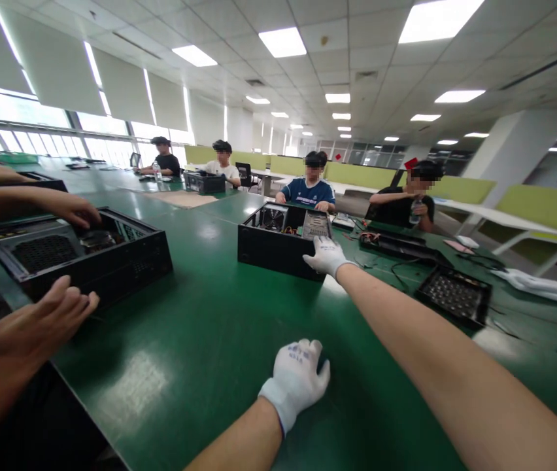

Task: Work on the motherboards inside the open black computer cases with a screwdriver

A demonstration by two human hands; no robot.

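Observation:
My right hand [327, 256], in a white glove, is stretched forward to the near right corner of an open black computer case [278, 252]. Its fingers lie over the rim, with the thumb against the outer wall. Inside the case a fan [273, 217], some wires and a grey metal drive cage [316, 226] show. Closer to me, my left hand [298, 379], gloved in white too, rests on the green table [200, 366]. Its fingers are slightly bent, the thumb stands apart, and it holds nothing.
At left, a co-worker's bare hands [46, 317] work around another open computer case [112, 268]. Across the table sits a person in blue [308, 191]; one at right holds a bottle [416, 210]. Black panels [396, 245], a perforated black part [455, 294] and cables lie at right.

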